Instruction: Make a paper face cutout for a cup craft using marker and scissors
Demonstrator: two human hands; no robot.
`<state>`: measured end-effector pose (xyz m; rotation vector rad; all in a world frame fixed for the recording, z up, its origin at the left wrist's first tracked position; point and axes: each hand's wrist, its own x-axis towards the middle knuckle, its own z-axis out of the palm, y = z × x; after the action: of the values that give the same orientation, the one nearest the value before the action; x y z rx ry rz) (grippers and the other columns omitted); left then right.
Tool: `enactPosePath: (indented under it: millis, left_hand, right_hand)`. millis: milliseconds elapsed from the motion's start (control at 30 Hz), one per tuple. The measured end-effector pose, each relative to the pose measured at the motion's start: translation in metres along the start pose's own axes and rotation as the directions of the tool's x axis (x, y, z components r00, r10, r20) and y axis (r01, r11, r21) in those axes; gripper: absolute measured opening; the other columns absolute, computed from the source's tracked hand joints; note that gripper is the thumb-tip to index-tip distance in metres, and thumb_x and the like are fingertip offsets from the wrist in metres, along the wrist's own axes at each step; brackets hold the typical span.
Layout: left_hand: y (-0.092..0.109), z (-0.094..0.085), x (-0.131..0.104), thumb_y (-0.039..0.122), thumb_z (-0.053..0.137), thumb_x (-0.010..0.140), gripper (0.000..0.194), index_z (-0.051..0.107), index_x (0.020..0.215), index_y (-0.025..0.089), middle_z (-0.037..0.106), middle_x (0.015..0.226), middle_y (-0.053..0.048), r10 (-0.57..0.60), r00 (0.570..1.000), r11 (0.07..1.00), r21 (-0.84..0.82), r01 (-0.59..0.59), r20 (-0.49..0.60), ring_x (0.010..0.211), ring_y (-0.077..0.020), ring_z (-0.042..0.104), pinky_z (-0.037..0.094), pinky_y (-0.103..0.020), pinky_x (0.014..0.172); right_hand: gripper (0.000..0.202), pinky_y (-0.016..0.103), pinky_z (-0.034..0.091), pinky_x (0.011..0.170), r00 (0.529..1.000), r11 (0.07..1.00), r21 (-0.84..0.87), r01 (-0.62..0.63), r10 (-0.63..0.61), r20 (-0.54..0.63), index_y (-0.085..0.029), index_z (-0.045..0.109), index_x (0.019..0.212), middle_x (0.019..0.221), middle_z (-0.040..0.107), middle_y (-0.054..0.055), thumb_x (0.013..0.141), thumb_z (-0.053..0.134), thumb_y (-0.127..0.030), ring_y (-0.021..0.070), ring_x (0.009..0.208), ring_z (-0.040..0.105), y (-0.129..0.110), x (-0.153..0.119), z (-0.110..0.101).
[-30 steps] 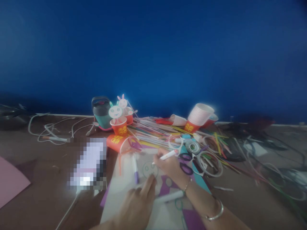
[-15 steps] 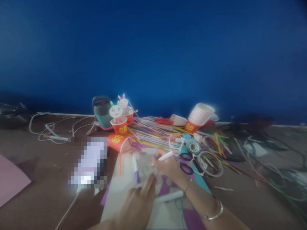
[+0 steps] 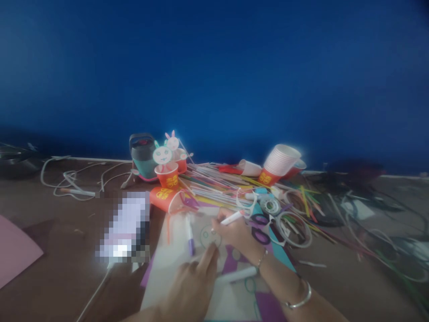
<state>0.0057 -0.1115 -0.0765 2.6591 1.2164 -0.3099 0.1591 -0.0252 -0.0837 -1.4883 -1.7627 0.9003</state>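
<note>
Between the fingers of my right hand [image 3: 235,235] is a white marker [image 3: 233,217], its tip down at a drawn round face [image 3: 205,239] on a white sheet [image 3: 167,273]. My left hand [image 3: 196,284] rests on the sheet just below the drawing, index finger stretched toward it. A purple-ended marker [image 3: 190,237] lies left of the drawing. Another white marker [image 3: 239,274] is between my two hands, partly behind the right wrist. Scissors with purple handles [image 3: 260,235] lie beyond my right hand. Part of the face drawing is hidden by my fingers.
Red paper cups [image 3: 166,178] with rabbit-face cutouts stand behind, beside a dark green canister [image 3: 144,158]. A cup lies tipped over [image 3: 166,199]. Stacked cups [image 3: 281,160], coloured sticks [image 3: 217,181] and tape rolls [image 3: 270,205] fill the back. A pixelated bright device [image 3: 125,226] is at left.
</note>
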Motion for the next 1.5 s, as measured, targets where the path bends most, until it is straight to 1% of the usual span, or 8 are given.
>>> enactPosePath:
  millis: [233, 467, 633, 833, 1067, 1200, 1333, 1500]
  left_hand:
    - [0.0, 0.0, 0.0, 0.003, 0.041, 0.077, 0.06, 0.041, 0.135, 0.013, 0.038, 0.144, -0.019, 0.013, 1.0, 1.0, -0.011, -0.013, -0.019, 0.086, -0.0193, 0.067, 0.057, -0.028, 0.068]
    - [-0.001, 0.001, 0.0, 0.0, 0.038, 0.074, 0.064, 0.036, 0.138, 0.012, 0.035, 0.145, -0.02, 0.008, 1.0, 0.998, -0.058, -0.009, -0.01, 0.088, -0.0207, 0.067, 0.057, -0.032, 0.071]
    - [-0.003, 0.006, 0.0, 0.0, 0.033, 0.075, 0.066, 0.027, 0.141, 0.007, 0.03, 0.147, -0.023, 0.03, 0.999, 0.998, -0.056, -0.029, 0.015, 0.097, -0.0258, 0.064, 0.058, -0.039, 0.072]
    - [-0.001, -0.001, -0.002, 0.002, 0.035, 0.077, 0.065, 0.028, 0.141, 0.011, 0.03, 0.148, -0.019, 0.022, 1.0, 0.997, -0.077, -0.022, 0.0, 0.104, -0.0232, 0.062, 0.057, -0.035, 0.078]
    - [-0.002, -0.007, -0.003, 0.002, 0.037, 0.077, 0.064, 0.03, 0.14, 0.011, 0.033, 0.147, -0.018, 0.015, 1.0, 0.995, -0.104, -0.014, 0.012, 0.099, -0.0212, 0.064, 0.055, -0.034, 0.082]
    - [-0.002, -0.008, -0.003, 0.002, 0.038, 0.079, 0.06, 0.033, 0.138, 0.011, 0.037, 0.145, -0.016, 0.022, 1.0, 0.993, -0.114, -0.024, -0.023, 0.104, -0.0214, 0.061, 0.055, -0.031, 0.082]
    - [-0.001, -0.006, -0.005, 0.002, 0.035, 0.082, 0.057, 0.033, 0.138, 0.014, 0.039, 0.142, -0.017, -0.065, 0.996, 0.992, -0.11, 0.059, -0.057, 0.093, -0.0204, 0.066, 0.057, -0.034, 0.078]
    - [-0.001, -0.002, -0.004, -0.001, 0.035, 0.08, 0.053, 0.043, 0.13, 0.017, 0.042, 0.139, -0.015, -0.142, 0.99, 0.986, -0.097, 0.139, -0.024, 0.081, -0.0182, 0.068, 0.058, -0.036, 0.074]
  right_hand:
    - [0.023, 0.021, 0.037, 0.047, 1.0, 1.0, 0.01, 0.015, -0.014, -0.015, -0.021, 0.045, 0.059, 0.05, 0.053, -0.005, 0.074, 0.056, -0.034, 0.0117, 0.049, 0.05, -0.003, 0.0, -0.001]
    - [0.028, 0.022, 0.035, 0.042, 0.991, 0.951, 0.293, -0.097, 0.119, -0.058, -0.022, 0.042, 0.059, 0.045, 0.049, -0.006, 0.076, 0.057, -0.039, 0.0109, 0.042, 0.046, -0.004, 0.002, 0.001]
    - [0.031, 0.023, 0.035, 0.043, 0.979, 0.907, 0.416, -0.064, 0.138, -0.149, -0.023, 0.037, 0.057, 0.044, 0.039, -0.008, 0.078, 0.054, -0.039, 0.0102, 0.041, 0.039, -0.008, 0.004, -0.004]
    - [0.02, 0.027, 0.04, 0.05, 0.994, 0.941, 0.338, 0.003, 0.035, -0.107, -0.025, 0.041, 0.063, 0.055, 0.045, -0.004, 0.077, 0.054, -0.03, 0.0143, 0.051, 0.044, -0.015, -0.002, -0.009]
    - [0.024, 0.026, 0.034, 0.044, 0.994, 0.919, 0.386, -0.082, 0.102, -0.032, -0.025, 0.039, 0.061, 0.049, 0.041, -0.005, 0.08, 0.051, -0.035, 0.0128, 0.044, 0.038, -0.011, -0.003, -0.004]
    - [0.022, 0.027, 0.036, 0.046, 0.998, 0.933, 0.353, -0.064, 0.07, -0.004, -0.026, 0.039, 0.063, 0.053, 0.04, -0.005, 0.079, 0.051, -0.033, 0.014, 0.046, 0.039, -0.013, -0.004, -0.005]
    - [0.02, 0.03, 0.04, 0.053, 0.999, 0.975, 0.221, -0.017, 0.01, 0.033, -0.025, 0.041, 0.062, 0.058, 0.046, -0.002, 0.077, 0.053, -0.031, 0.0165, 0.054, 0.045, -0.021, -0.006, -0.008]
    - [0.023, 0.029, 0.039, 0.05, 0.997, 0.987, 0.15, -0.051, 0.04, 0.073, -0.024, 0.039, 0.061, 0.054, 0.045, -0.002, 0.078, 0.051, -0.033, 0.0161, 0.053, 0.045, -0.026, -0.007, -0.009]
